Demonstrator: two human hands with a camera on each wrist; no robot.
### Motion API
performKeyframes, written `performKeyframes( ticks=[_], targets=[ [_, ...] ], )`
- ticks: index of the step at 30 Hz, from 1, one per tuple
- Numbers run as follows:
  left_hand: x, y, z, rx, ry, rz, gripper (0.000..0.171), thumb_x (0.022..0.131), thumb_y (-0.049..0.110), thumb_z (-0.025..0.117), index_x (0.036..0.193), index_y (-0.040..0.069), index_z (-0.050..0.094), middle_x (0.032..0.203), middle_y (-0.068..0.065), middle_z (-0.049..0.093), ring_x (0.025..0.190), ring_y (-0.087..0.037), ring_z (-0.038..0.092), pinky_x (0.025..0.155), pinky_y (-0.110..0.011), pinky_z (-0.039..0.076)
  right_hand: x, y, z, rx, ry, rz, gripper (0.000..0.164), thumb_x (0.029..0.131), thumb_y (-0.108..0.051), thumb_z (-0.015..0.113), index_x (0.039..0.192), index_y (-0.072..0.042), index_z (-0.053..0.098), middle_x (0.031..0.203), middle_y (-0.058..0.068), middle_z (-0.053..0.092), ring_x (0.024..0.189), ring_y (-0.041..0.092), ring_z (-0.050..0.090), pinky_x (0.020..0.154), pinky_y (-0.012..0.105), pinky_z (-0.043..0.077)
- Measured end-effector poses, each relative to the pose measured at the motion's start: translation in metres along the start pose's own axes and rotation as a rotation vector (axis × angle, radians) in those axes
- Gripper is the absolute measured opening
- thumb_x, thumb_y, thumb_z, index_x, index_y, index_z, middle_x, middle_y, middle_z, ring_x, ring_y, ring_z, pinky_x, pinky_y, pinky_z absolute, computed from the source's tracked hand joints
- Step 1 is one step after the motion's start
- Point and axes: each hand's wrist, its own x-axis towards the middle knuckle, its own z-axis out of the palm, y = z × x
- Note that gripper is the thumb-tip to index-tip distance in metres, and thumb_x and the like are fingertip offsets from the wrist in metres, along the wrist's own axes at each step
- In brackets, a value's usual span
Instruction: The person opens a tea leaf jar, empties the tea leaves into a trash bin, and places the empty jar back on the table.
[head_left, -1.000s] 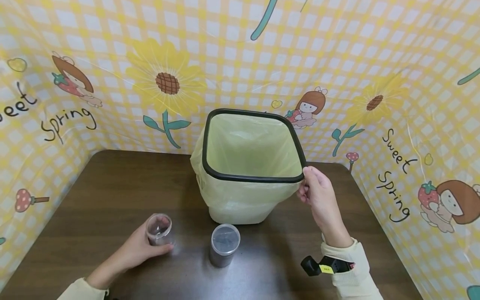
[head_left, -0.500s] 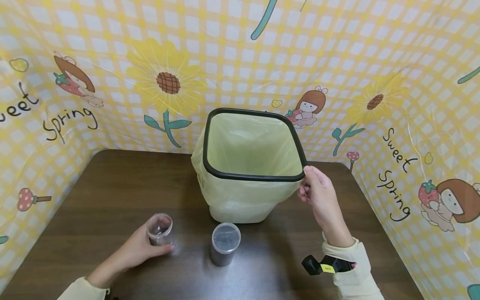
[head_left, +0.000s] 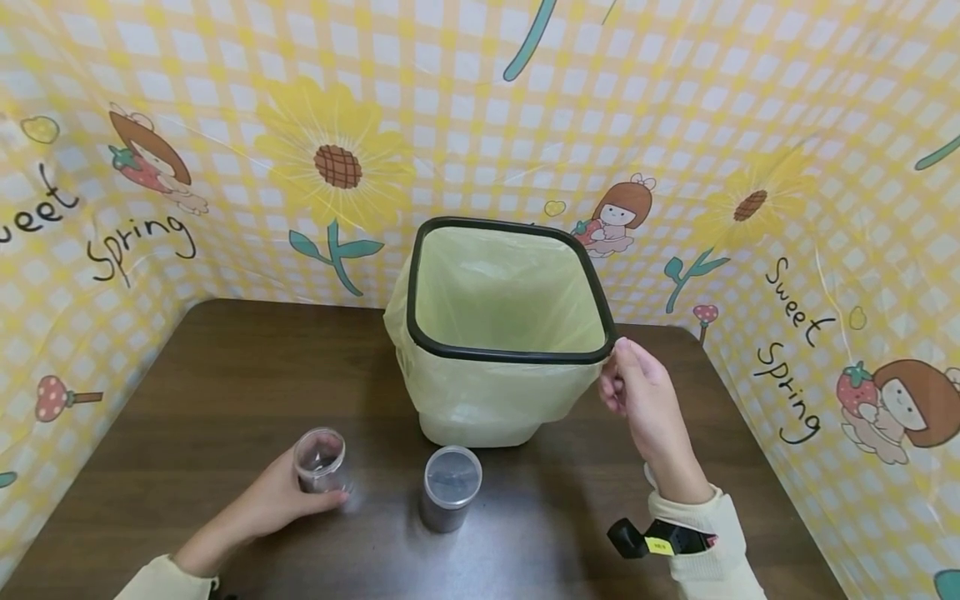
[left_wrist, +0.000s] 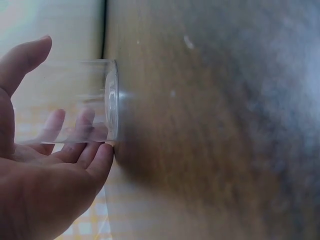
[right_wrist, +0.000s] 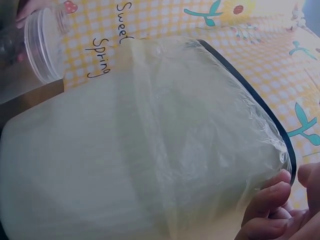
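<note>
A trash bin point(head_left: 480, 429) stands on the table, lined with a pale yellow garbage bag point(head_left: 487, 392) held under a black rim point(head_left: 517, 357). At the bin's front right corner my right hand point(head_left: 643, 400) pinches the rim and the bag edge between thumb and fingers. My left hand point(head_left: 281, 496) curls round a clear plastic jar point(head_left: 322, 467) with no lid visible, upright on the table. The left wrist view shows the fingers point(left_wrist: 85, 120) through the jar's transparent wall. Between the hands, in front of the bin, stands a lidded clear jar point(head_left: 447, 496) with dark contents.
The dark wooden table point(head_left: 247, 367) has rounded back corners. Yellow checked cloth point(head_left: 480, 108) with printed flowers hangs close behind and along both sides. A black wrist camera point(head_left: 637, 537) is strapped over the right sleeve.
My right hand has shifted slightly right and down at the bin's corner. The left hand and both jars stay in place.
</note>
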Motion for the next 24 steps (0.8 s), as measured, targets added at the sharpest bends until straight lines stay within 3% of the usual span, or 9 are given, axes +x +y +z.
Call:
performKeyframes(
  ticks=[8, 12, 18, 24],
  targets=[
    [0.0, 0.0, -0.002, 0.025, -0.003, -0.014, 0.059, 0.074, 0.009, 0.091, 0.121, 0.003, 0.056, 0.111, -0.013, 0.063, 0.095, -0.005, 0.058, 0.084, -0.013, 0.041, -0.009, 0.004, -0.001, 0.058, 0.014, -0.046, 0.036, 0.111, -0.034, 0.039, 0.086, -0.01, 0.049, 0.062, 0.001, 0.047, 0.053, 0.011, 0.043, 0.048, 0.023, 0.03],
    [0.001, 0.0, -0.001, 0.023, -0.001, -0.005, 0.059, 0.074, 0.009, 0.091, 0.121, 0.004, 0.057, 0.11, -0.014, 0.063, 0.095, -0.004, 0.058, 0.084, -0.012, 0.041, -0.017, 0.004, 0.001, 0.056, -0.008, -0.117, 0.033, 0.111, -0.026, 0.038, 0.086, -0.008, 0.048, 0.063, 0.0, 0.046, 0.054, 0.011, 0.042, 0.047, 0.025, 0.03],
    [0.001, -0.001, 0.0, 0.012, 0.002, 0.007, 0.059, 0.073, 0.008, 0.091, 0.121, 0.004, 0.056, 0.111, -0.012, 0.062, 0.098, -0.003, 0.057, 0.086, -0.011, 0.04, -0.027, 0.004, 0.009, 0.068, -0.089, -0.237, 0.026, 0.108, -0.008, 0.042, 0.083, -0.007, 0.048, 0.062, 0.0, 0.048, 0.052, 0.012, 0.042, 0.043, 0.032, 0.028],
    [0.0, -0.002, 0.0, 0.021, 0.013, 0.021, 0.061, 0.072, 0.008, 0.092, 0.121, 0.005, 0.056, 0.112, -0.008, 0.063, 0.1, -0.001, 0.056, 0.087, -0.012, 0.04, -0.035, 0.012, 0.02, 0.037, -0.234, -0.367, 0.014, 0.096, 0.009, 0.049, 0.09, -0.004, 0.053, 0.068, -0.001, 0.055, 0.054, 0.011, 0.047, 0.044, 0.028, 0.038]
  ],
)
